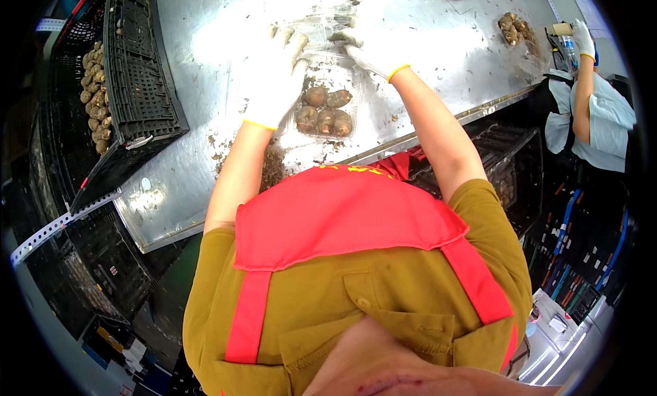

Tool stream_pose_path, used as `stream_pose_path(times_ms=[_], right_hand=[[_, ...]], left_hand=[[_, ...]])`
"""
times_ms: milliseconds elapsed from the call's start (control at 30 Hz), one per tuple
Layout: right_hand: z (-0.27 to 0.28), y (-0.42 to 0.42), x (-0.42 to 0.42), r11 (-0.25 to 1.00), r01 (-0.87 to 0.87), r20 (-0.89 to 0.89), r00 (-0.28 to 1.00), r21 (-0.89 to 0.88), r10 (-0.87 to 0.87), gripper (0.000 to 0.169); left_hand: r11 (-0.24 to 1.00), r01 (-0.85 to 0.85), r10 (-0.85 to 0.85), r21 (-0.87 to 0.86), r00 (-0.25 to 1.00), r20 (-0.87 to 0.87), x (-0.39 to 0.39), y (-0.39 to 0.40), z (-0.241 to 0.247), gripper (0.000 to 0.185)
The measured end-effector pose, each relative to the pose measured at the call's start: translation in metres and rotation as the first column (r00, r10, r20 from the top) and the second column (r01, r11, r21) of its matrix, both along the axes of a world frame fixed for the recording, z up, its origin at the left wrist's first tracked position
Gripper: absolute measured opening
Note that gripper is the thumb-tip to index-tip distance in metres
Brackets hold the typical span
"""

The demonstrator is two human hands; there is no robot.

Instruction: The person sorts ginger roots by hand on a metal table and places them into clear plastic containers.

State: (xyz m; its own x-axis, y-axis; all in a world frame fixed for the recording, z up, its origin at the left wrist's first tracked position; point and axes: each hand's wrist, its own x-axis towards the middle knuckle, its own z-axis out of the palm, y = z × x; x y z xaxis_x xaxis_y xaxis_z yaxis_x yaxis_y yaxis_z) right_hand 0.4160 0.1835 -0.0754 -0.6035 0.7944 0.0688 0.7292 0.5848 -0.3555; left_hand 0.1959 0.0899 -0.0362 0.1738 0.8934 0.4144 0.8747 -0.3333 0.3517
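A clear plastic clamshell container (354,123) lies on the metal table, with several brown taro corms (326,111) in its near part. My left hand (279,75), in a white glove, is at the container's left side, fingers pointing away from me. My right hand (362,52), in a white glove with a yellow cuff, reaches over its far right part. The fingers of both hands are near the clear lid; glare hides whether they grip it.
A black plastic crate (141,77) with many small corms (96,95) stands at left. Dirt crumbs dot the metal table (436,95). Bagged corms (515,29) lie at the right, near a co-worker's gloved hand (583,38). Dark crates (505,165) stand below the table edge.
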Motion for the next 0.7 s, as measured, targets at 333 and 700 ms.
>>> stream_pose_path(times_ms=[333,700], right_hand=[[0.055,-0.064,0.013,0.982,0.071,-0.120,0.988,-0.173,-0.092,0.039],[0.014,-0.115,-0.003,0.998,-0.059,0.223,0.973,0.011,0.055,0.031]], left_hand=[[0.981,0.080,-0.103,-0.176,0.987,-0.122,0.009,0.003,-0.024,0.032],[0.987,0.159,-0.157,-0.010,0.984,0.086,0.006,-0.021,-0.021,0.034]])
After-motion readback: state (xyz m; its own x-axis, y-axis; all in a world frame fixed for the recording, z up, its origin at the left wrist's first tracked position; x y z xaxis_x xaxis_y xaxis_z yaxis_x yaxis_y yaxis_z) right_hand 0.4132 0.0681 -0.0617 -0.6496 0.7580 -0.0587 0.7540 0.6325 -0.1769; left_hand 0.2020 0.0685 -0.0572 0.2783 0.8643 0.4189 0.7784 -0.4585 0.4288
